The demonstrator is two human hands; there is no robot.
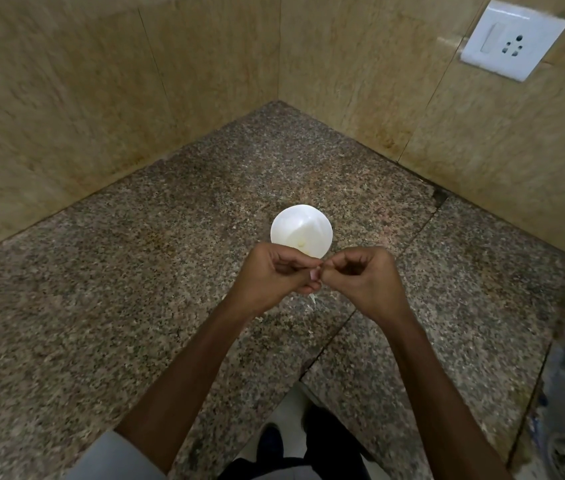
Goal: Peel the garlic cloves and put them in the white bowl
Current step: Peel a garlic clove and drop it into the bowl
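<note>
The clove (315, 274) is pinched between left hand (274, 271) and right hand (367, 275), fingers curled, skin (312, 301) dangling. It is held just beside the bowl (286, 221), presumably for a short drop.

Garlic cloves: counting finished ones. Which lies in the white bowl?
The yellowish clove inside the white bowl; the other clove is pinched between left hand and right hand.

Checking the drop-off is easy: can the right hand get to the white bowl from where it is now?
Probably yes: the white bowl sits open-topped just beyond the right hand with nothing between them, though that hand is busy pinching the clove.
</note>
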